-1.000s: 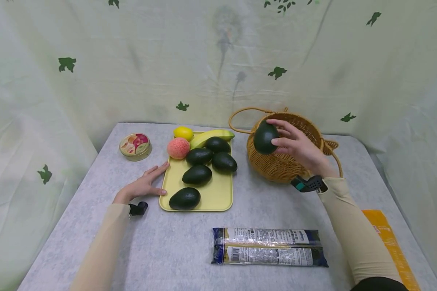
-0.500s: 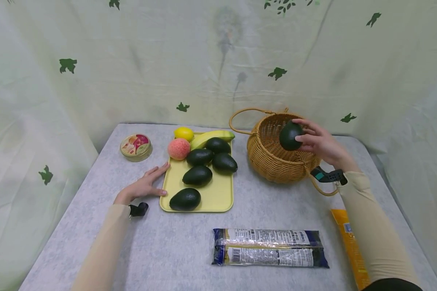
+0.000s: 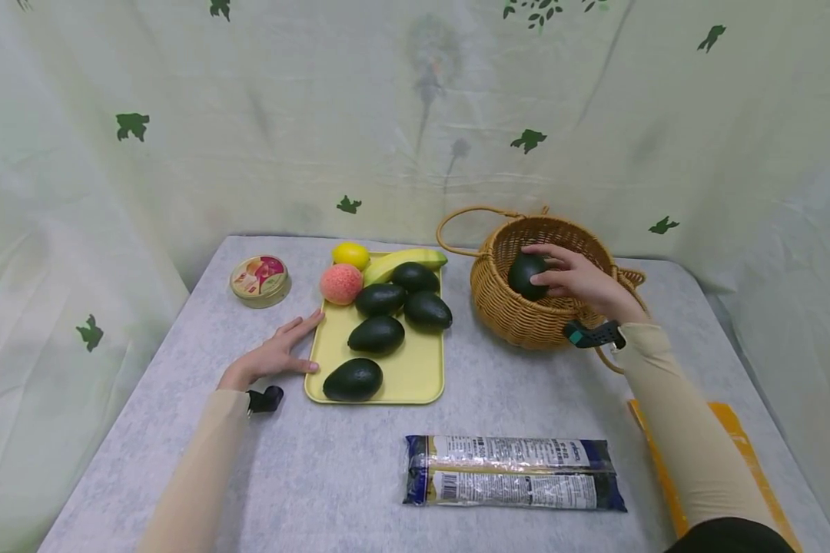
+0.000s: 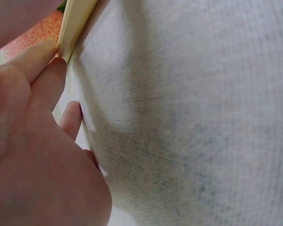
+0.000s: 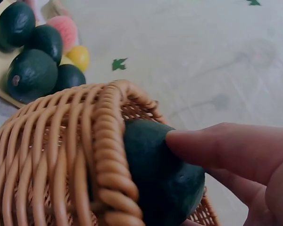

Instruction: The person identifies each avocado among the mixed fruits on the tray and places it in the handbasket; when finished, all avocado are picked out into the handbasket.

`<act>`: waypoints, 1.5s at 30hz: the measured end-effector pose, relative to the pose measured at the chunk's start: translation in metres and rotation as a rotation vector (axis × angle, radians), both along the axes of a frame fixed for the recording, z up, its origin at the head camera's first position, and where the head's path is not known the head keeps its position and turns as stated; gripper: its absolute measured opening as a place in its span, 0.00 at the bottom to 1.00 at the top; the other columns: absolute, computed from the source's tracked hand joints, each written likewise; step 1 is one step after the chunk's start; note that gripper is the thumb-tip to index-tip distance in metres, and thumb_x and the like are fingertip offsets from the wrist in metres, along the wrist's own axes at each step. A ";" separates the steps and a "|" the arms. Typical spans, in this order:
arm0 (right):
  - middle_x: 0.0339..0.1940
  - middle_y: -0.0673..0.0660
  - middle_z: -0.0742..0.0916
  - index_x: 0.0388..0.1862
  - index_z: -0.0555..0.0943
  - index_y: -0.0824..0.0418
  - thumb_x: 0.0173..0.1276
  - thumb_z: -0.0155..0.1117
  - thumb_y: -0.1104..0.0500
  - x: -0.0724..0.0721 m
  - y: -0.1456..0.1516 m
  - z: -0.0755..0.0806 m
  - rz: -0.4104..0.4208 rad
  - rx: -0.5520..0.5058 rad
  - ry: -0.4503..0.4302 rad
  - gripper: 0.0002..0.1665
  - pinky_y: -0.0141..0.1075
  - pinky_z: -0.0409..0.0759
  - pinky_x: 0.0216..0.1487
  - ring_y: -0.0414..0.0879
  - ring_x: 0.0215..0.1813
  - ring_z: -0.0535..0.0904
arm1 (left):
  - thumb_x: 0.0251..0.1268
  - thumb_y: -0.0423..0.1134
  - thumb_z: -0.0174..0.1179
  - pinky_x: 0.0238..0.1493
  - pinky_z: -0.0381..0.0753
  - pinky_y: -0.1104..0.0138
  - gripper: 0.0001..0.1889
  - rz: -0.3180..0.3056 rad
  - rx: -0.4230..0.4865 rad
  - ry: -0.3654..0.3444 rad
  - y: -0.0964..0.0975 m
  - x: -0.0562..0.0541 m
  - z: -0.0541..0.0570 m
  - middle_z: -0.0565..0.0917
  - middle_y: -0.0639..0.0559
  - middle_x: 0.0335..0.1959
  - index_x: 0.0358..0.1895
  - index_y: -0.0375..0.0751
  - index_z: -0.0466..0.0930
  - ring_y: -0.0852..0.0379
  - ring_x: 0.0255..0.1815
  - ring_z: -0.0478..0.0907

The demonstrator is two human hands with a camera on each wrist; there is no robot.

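In the head view my right hand (image 3: 581, 284) grips a dark green avocado (image 3: 527, 276) within the mouth of a round wicker basket (image 3: 501, 311). The right wrist view shows thumb and fingers on the avocado (image 5: 155, 174), partly behind the basket's braided rim (image 5: 114, 165). My left hand (image 3: 274, 355) lies at the left edge of a yellow tray (image 3: 415, 376), its fingers extended and touching the rim. On the tray are several avocados (image 3: 376, 335), a banana (image 3: 401, 261), a peach (image 3: 341, 284) and a lemon (image 3: 350, 255). The basket's inside is partly hidden.
A round tin (image 3: 260, 281) stands left of the tray. Nearer the front lies a long printed plastic packet (image 3: 512, 471). An orange packet (image 3: 733, 430) is partly under my right forearm. A leaf-patterned curtain (image 3: 387, 115) hangs behind the table.
My right hand has carried the avocado from the basket's left rim over to the right, then back left and down into its mouth. The left hand stays at the tray.
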State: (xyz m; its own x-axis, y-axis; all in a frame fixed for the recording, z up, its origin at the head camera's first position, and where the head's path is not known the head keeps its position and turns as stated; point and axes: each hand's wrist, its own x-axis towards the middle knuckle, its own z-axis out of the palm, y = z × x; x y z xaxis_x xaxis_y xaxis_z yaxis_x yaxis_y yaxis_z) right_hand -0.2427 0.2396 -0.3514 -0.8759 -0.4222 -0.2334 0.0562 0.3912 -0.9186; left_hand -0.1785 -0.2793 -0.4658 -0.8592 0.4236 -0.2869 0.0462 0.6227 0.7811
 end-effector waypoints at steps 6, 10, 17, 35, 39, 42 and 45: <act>0.74 0.66 0.58 0.74 0.60 0.59 0.72 0.57 0.61 -0.002 -0.010 -0.002 0.043 0.053 0.022 0.33 0.46 0.76 0.53 0.61 0.64 0.65 | 0.52 0.52 0.70 0.65 0.32 0.33 0.53 0.009 0.000 -0.011 -0.002 -0.003 -0.006 0.41 0.50 0.78 0.78 0.53 0.44 0.42 0.75 0.28; 0.73 0.69 0.61 0.74 0.59 0.62 0.74 0.50 0.65 -0.002 -0.012 -0.003 0.026 0.045 0.021 0.30 0.53 0.73 0.58 0.63 0.67 0.65 | 0.50 0.52 0.71 0.65 0.33 0.34 0.54 0.015 0.003 -0.016 -0.006 -0.007 -0.013 0.42 0.51 0.78 0.77 0.52 0.44 0.43 0.75 0.28; 0.69 0.70 0.66 0.73 0.60 0.62 0.77 0.47 0.62 0.004 -0.010 0.001 -0.045 0.021 0.030 0.28 0.53 0.69 0.62 0.63 0.64 0.68 | 0.50 0.51 0.72 0.65 0.33 0.34 0.55 0.022 0.003 -0.028 -0.008 -0.011 -0.018 0.42 0.52 0.78 0.78 0.53 0.44 0.43 0.75 0.28; 0.66 0.65 0.70 0.69 0.65 0.61 0.76 0.51 0.59 0.047 -0.032 0.021 -0.037 -0.275 0.119 0.24 0.41 0.75 0.58 0.58 0.60 0.74 | 0.54 0.51 0.69 0.63 0.32 0.31 0.52 0.003 0.018 0.008 -0.004 -0.005 -0.008 0.41 0.47 0.78 0.77 0.52 0.44 0.39 0.75 0.28; 0.66 0.64 0.71 0.69 0.65 0.61 0.75 0.53 0.59 0.055 -0.052 0.016 0.061 -0.287 0.123 0.26 0.46 0.74 0.59 0.60 0.60 0.74 | 0.52 0.52 0.70 0.65 0.33 0.33 0.53 0.029 0.001 -0.017 -0.005 -0.006 -0.011 0.42 0.50 0.78 0.77 0.52 0.44 0.42 0.75 0.28; 0.65 0.63 0.73 0.69 0.65 0.61 0.74 0.55 0.58 0.057 -0.068 0.009 0.134 -0.286 0.112 0.27 0.53 0.71 0.60 0.59 0.60 0.74 | 0.52 0.51 0.70 0.64 0.33 0.33 0.53 0.024 0.007 -0.011 -0.005 -0.006 -0.013 0.42 0.49 0.78 0.77 0.52 0.44 0.41 0.75 0.28; 0.65 0.64 0.74 0.69 0.66 0.62 0.73 0.56 0.59 0.058 -0.084 0.000 0.207 -0.312 0.088 0.27 0.56 0.70 0.59 0.59 0.60 0.74 | 0.52 0.51 0.70 0.64 0.33 0.32 0.53 0.025 0.013 -0.005 -0.006 -0.007 -0.014 0.42 0.49 0.78 0.77 0.52 0.44 0.41 0.75 0.28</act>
